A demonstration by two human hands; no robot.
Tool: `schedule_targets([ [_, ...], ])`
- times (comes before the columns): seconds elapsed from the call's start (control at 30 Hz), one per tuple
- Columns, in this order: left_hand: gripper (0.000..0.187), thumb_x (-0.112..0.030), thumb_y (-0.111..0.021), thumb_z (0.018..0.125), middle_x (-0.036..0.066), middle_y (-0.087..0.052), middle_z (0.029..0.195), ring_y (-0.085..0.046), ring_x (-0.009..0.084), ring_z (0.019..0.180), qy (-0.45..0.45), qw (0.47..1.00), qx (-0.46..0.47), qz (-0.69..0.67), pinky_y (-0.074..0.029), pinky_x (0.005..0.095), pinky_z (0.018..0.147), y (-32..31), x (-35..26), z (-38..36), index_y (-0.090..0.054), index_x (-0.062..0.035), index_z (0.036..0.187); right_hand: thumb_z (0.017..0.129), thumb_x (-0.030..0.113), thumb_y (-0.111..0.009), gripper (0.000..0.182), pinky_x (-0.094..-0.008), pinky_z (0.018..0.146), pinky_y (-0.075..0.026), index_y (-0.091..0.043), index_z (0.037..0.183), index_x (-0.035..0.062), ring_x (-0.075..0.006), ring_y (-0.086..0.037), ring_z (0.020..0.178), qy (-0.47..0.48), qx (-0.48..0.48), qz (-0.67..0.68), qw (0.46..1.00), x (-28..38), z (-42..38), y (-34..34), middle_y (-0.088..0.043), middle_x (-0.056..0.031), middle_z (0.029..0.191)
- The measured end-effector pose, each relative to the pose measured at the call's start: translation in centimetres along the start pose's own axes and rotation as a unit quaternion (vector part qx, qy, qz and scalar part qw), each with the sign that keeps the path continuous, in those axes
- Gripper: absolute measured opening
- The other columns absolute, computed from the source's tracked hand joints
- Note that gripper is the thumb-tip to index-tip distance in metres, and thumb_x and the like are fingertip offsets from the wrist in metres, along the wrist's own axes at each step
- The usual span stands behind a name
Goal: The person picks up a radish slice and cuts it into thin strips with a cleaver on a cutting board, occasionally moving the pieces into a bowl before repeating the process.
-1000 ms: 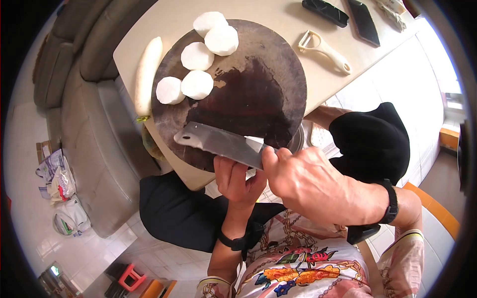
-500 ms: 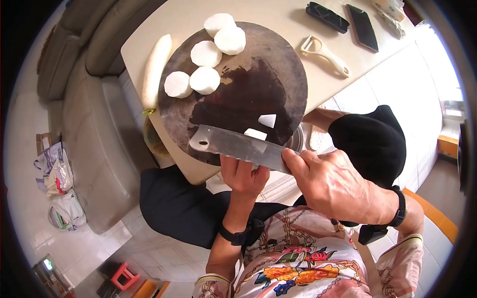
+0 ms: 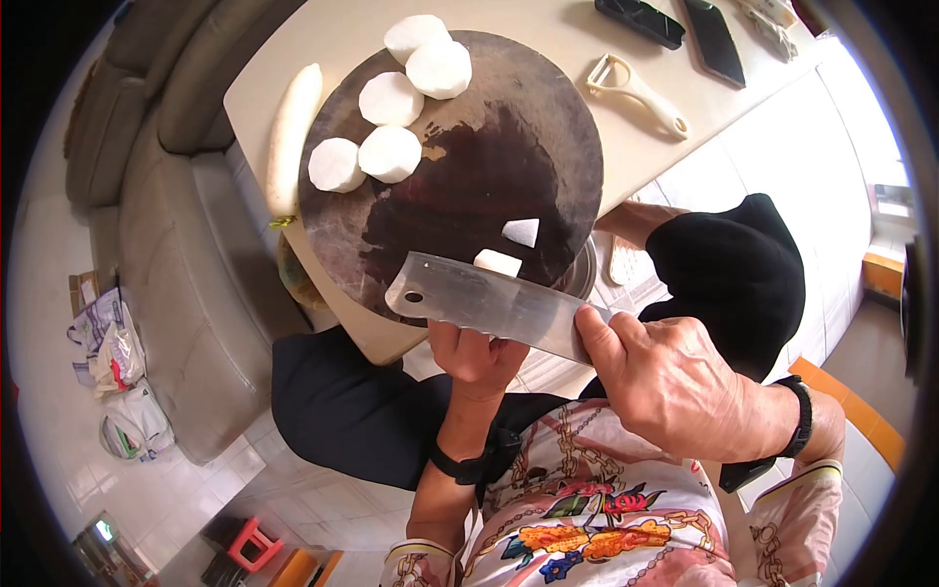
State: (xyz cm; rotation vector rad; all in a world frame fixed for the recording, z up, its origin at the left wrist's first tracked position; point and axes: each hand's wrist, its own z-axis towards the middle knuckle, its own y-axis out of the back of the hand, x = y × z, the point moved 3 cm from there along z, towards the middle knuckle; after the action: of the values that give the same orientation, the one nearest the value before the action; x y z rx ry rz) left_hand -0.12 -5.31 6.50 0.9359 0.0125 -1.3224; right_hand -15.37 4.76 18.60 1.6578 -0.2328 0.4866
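My right hand (image 3: 675,386) is closed round the handle of a cleaver (image 3: 489,303). The cleaver's broad blade reaches left over the near edge of a round, dark chopping board (image 3: 469,176). Beneath the blade, my left hand (image 3: 476,357) has its fingers curled up against the board's near edge; the blade covers the fingertips and whatever they hold. Just beyond the blade lies a small white radish piece (image 3: 498,262), with another cut piece (image 3: 521,232) behind it. Several thick peeled radish chunks (image 3: 390,154) rest on the board's far left part.
A whole white radish (image 3: 293,142) lies left of the board on the table (image 3: 367,328). Right of the board are a peeler (image 3: 641,95), a phone (image 3: 714,41) and a black case (image 3: 641,22). A metal basin (image 3: 585,272) shows below the board's right edge.
The cleaver has shifted slightly right and its blade has tilted, showing more of its flat face. My right hand has moved a little right and down. The whole view has shifted slightly.
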Motion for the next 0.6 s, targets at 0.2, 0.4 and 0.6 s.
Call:
schedule_targets([
  [0.2,0.033,-0.011,-0.081,0.069,0.021,-0.068,0.102,-0.064,0.0423,0.09,-0.005,1.0,-0.01,-0.001,-0.054,0.0466,0.081,0.0,-0.2,0.3,-0.072,0.0019,0.098,0.073,0.002,-0.061,0.053,-0.0336,0.045,-0.049,-0.049,0.116,-0.0265,-0.0251,-0.063,0.054,-0.002,0.026,-0.016,1.0,0.4,0.8,-0.3,-0.059,-0.0194,0.074],
  [0.4,0.03,-0.008,-0.08,0.07,0.02,-0.067,0.101,-0.064,0.0435,0.09,0.019,1.0,-0.012,-0.012,-0.053,0.0502,0.082,-0.4,-0.3,0.9,-0.071,0.0024,0.097,0.075,0.001,-0.06,0.055,-0.0362,0.046,-0.049,-0.045,0.12,-0.0276,-0.0294,-0.064,0.057,-0.012,0.04,0.015,0.999,0.4,2.2,-0.5,-0.059,-0.0232,0.078],
  [0.6,0.027,-0.011,-0.082,0.073,0.017,-0.066,0.098,-0.063,0.0435,0.087,0.022,0.999,-0.035,-0.027,-0.053,0.0485,0.077,-0.5,-0.4,1.5,-0.07,0.0013,0.094,0.071,-0.002,-0.059,0.05,-0.0374,0.046,-0.049,-0.049,0.113,-0.0256,-0.0311,-0.064,0.056,0.011,-0.027,-0.011,1.0,0.7,4.0,-1.5,-0.06,-0.0221,0.075],
])
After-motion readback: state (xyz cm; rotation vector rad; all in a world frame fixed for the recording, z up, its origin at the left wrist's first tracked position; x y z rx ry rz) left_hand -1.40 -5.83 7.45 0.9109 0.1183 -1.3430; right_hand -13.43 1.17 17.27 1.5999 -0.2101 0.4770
